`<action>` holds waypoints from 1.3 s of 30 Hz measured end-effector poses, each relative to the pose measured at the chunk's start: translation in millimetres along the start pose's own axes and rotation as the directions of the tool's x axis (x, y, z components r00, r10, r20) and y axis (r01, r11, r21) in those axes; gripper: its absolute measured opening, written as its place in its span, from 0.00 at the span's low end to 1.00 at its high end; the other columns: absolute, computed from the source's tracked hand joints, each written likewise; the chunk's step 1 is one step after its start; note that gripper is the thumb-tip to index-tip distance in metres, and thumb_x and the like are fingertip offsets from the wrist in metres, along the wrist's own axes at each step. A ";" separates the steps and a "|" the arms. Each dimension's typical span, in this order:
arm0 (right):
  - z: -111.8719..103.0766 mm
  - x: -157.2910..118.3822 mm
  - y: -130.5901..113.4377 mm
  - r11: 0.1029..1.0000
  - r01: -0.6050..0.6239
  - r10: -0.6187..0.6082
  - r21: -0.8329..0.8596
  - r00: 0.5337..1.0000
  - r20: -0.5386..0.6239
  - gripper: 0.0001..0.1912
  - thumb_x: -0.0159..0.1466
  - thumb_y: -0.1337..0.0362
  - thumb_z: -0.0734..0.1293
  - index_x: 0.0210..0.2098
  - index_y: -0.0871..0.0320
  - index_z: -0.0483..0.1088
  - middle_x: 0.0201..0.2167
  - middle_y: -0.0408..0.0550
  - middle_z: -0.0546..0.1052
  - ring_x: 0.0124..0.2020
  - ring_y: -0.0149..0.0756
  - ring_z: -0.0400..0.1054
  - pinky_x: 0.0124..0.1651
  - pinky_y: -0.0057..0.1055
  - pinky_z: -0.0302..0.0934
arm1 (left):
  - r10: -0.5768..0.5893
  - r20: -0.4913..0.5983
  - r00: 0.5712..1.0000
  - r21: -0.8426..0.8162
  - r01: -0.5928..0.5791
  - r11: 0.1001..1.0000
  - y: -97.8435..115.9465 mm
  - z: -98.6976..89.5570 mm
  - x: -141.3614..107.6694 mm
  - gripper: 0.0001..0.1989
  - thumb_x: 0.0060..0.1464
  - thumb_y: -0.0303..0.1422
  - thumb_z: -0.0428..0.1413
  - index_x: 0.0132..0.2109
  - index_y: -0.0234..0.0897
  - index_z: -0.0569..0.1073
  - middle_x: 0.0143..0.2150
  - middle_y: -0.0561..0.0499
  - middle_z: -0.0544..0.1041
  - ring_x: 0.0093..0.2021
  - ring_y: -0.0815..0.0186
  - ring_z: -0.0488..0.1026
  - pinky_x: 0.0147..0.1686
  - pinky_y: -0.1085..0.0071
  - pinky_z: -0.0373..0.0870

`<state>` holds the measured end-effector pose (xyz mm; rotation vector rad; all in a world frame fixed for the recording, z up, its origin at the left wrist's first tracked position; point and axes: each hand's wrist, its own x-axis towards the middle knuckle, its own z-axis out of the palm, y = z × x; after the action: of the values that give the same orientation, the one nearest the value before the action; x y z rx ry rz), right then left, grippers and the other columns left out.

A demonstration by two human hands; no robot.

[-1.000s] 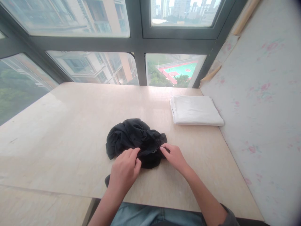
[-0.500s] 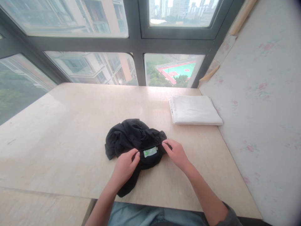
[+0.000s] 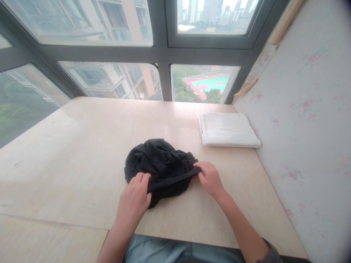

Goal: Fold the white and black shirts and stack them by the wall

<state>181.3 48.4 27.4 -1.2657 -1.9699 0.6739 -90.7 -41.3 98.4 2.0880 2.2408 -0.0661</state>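
**Pulling taut between two pinches**

Working over the near part of a pale tabletop (image 3: pixel 90 138). Handling a crumpled black cloth (image 3: pixel 157 157) there, apart from a folded white cloth (image 3: pixel 229 129). Pinching with left hand (image 3: pixel 134 197) and right hand (image 3: pixel 211 179). Stretching a narrow band (image 3: pixel 178 179) between, seemingly straightening that edge while leaving the rest bunched.

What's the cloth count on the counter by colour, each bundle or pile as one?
Black: 1, the bunched black cloth, held by the left hand and right hand
White: 1, the folded white cloth by the wall
Total: 2
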 end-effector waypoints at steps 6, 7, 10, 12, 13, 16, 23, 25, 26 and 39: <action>-18.1 6.2 -20.3 0.986 -0.037 0.043 0.161 0.999 -0.032 0.15 0.64 0.67 0.60 0.47 0.55 0.73 0.46 0.48 0.79 0.49 0.42 0.72 0.54 0.41 0.64 | 0.150 0.150 0.977 -0.128 -0.131 0.983 7.4 -13.4 -27.2 0.22 0.53 0.25 0.50 0.55 0.39 0.65 0.53 0.43 0.72 0.48 0.55 0.74 0.44 0.61 0.71; -21.4 7.5 -25.7 0.985 -0.031 0.037 0.168 0.999 -0.032 0.15 0.64 0.67 0.60 0.46 0.55 0.73 0.45 0.48 0.79 0.48 0.41 0.72 0.53 0.40 0.64 | 0.165 0.151 0.975 -0.155 -0.141 0.978 9.8 -17.3 -31.4 0.21 0.52 0.25 0.50 0.55 0.40 0.66 0.53 0.44 0.72 0.47 0.55 0.74 0.43 0.62 0.71; -31.7 10.3 -43.0 0.983 -0.004 0.012 0.182 0.999 -0.045 0.13 0.63 0.68 0.60 0.43 0.55 0.73 0.40 0.47 0.79 0.43 0.39 0.73 0.48 0.37 0.65 | 0.192 0.125 0.973 -0.245 -0.157 0.957 14.3 -29.4 -40.6 0.20 0.51 0.25 0.49 0.51 0.42 0.66 0.51 0.46 0.73 0.47 0.56 0.75 0.42 0.63 0.71; -39.0 11.1 -53.6 0.984 0.020 -0.008 0.176 0.998 -0.070 0.11 0.63 0.68 0.60 0.41 0.55 0.73 0.38 0.46 0.78 0.41 0.38 0.72 0.45 0.34 0.65 | 0.167 0.083 0.982 -0.297 -0.136 0.945 14.1 -36.2 -44.3 0.17 0.51 0.26 0.49 0.49 0.43 0.67 0.48 0.48 0.74 0.45 0.58 0.75 0.41 0.64 0.71; -42.8 11.2 -58.1 0.986 0.031 -0.017 0.166 0.996 -0.082 0.10 0.62 0.68 0.61 0.40 0.55 0.72 0.38 0.46 0.78 0.40 0.38 0.72 0.44 0.34 0.65 | 0.143 0.056 0.988 -0.322 -0.118 0.939 12.9 -39.0 -45.6 0.15 0.52 0.26 0.49 0.47 0.43 0.68 0.47 0.49 0.75 0.44 0.59 0.75 0.41 0.65 0.70; -55.1 10.9 -68.1 0.993 0.048 -0.038 0.111 0.995 -0.093 0.10 0.61 0.69 0.62 0.40 0.55 0.72 0.37 0.46 0.78 0.39 0.38 0.72 0.42 0.32 0.65 | 0.058 -0.069 0.996 -0.412 -0.081 0.908 4.2 -43.6 -46.1 0.10 0.54 0.29 0.49 0.43 0.44 0.69 0.46 0.51 0.75 0.42 0.62 0.75 0.39 0.67 0.70; -98.6 14.3 -88.2 0.994 0.022 -0.039 0.105 0.985 0.169 0.10 0.63 0.63 0.66 0.44 0.54 0.73 0.30 0.42 0.77 0.30 0.34 0.71 0.35 0.29 0.64 | -0.177 -0.213 0.961 -0.644 -0.002 0.765 -30.4 -40.2 -29.2 0.14 0.61 0.42 0.48 0.43 0.41 0.74 0.40 0.51 0.79 0.40 0.61 0.76 0.42 0.68 0.71; -115.7 18.1 -92.5 0.991 0.035 -0.078 0.126 0.932 0.355 0.11 0.62 0.61 0.68 0.44 0.53 0.75 0.33 0.42 0.79 0.32 0.35 0.72 0.36 0.30 0.65 | -0.161 -0.162 0.974 -0.670 0.011 0.743 -35.5 -43.2 -25.6 0.15 0.61 0.43 0.48 0.42 0.41 0.75 0.36 0.52 0.79 0.37 0.62 0.75 0.39 0.69 0.71; -124.6 20.2 -93.4 0.988 0.041 -0.105 0.148 0.887 0.450 0.12 0.61 0.60 0.69 0.45 0.52 0.75 0.36 0.43 0.79 0.35 0.36 0.73 0.38 0.30 0.66 | -0.137 -0.151 0.979 -0.676 -0.002 0.737 -37.4 -46.4 -24.5 0.14 0.61 0.42 0.48 0.41 0.41 0.75 0.35 0.53 0.79 0.36 0.63 0.75 0.39 0.69 0.71; -226.2 48.1 -142.7 0.962 0.121 -0.173 0.246 0.963 0.205 0.10 0.58 0.55 0.74 0.35 0.53 0.78 0.34 0.46 0.78 0.36 0.36 0.74 0.35 0.32 0.70 | 0.188 0.010 0.982 -0.795 -0.106 0.598 -91.4 -173.3 -15.9 0.18 0.47 0.43 0.64 0.44 0.40 0.77 0.39 0.51 0.80 0.38 0.63 0.77 0.34 0.68 0.76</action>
<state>263.3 49.9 286.5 -0.9245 -2.0706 0.9757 -185.5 -48.9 270.4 1.6665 1.5492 0.7047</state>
